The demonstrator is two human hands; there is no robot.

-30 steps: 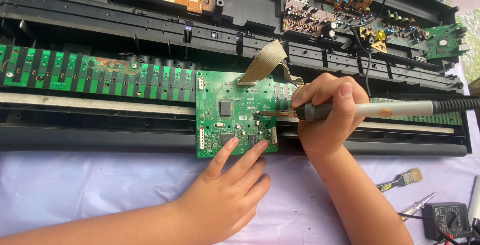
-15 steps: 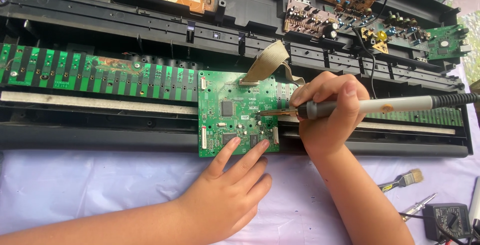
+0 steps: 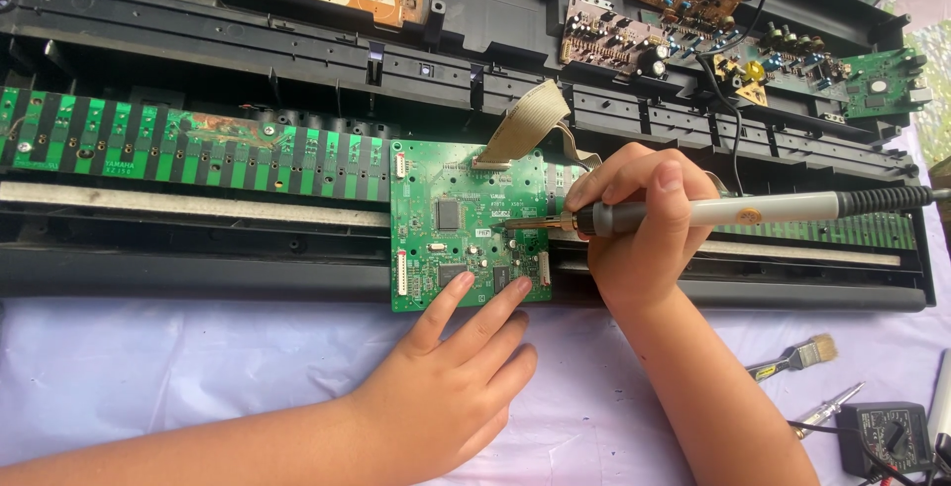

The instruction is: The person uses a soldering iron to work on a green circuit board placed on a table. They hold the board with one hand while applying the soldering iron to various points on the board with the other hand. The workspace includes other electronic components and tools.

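Soldering iron [image 3: 713, 214] tip steady on green board [image 3: 436, 218], between both hands.

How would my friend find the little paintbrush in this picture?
Start at the long black keyboard casing and drop to the pale cloth at its right end. The small paintbrush lies there beside the right hand's forearm. Unlike the black meter nearby, it has tan bristles.

Near cloth: I see open cloth [image 3: 198, 387] left of my left hand [image 3: 446, 387].
Board: my fingertips press the board [image 3: 466, 228] edge; the iron [image 3: 693, 214] in my right hand [image 3: 644, 238] crosses its right side.
Above: ribbon [image 3: 525, 124] arches over the top edge.
Right: brush [image 3: 792, 357] and meter [image 3: 892, 436], perhaps a driver, crowd the corner.
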